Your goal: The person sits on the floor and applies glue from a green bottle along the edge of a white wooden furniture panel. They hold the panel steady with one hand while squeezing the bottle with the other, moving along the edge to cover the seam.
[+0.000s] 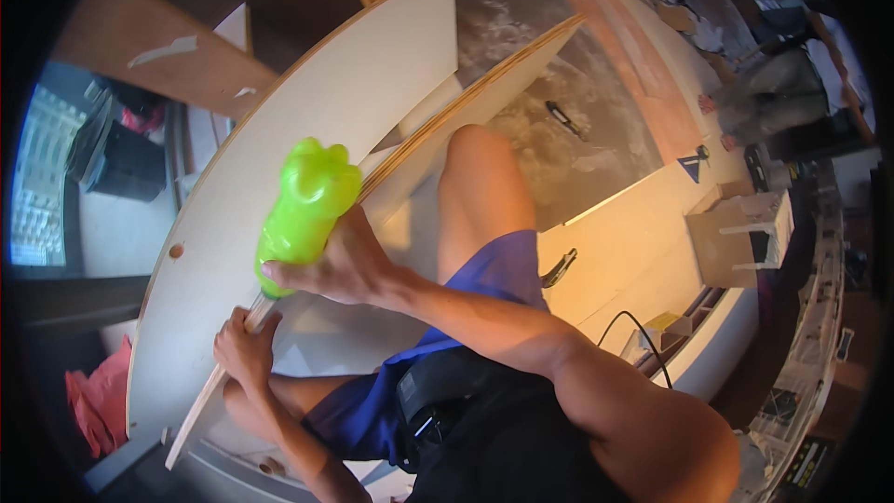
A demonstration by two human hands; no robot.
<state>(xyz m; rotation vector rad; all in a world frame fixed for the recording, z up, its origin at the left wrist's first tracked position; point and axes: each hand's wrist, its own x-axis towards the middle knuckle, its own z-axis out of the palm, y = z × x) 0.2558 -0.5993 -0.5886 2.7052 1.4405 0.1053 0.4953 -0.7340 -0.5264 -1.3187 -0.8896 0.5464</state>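
My right hand [349, 261] is wrapped round a bright green plastic bottle [303, 200], which is tilted with its lobed base up and its narrow end down. That narrow end meets the upper part of a thin wooden strip [197, 417]; whether anything comes out of the bottle I cannot see. Just below it, my left hand [245, 346] is closed round the strip, which slants down to the lower left. Behind both hands stands a large white panel [391, 42] with a curved plywood edge. A second panel [521, 61] with a bare plywood edge stands beside it, next to my bent knee.
A box cutter [565, 119] lies on the floor beyond my knee, and another cutter [560, 267] is beside my thigh. At the right are a cardboard box [712, 242], a blue triangular tool [691, 166] and a black cable [663, 363]. Red cloth [101, 401] lies at the left.
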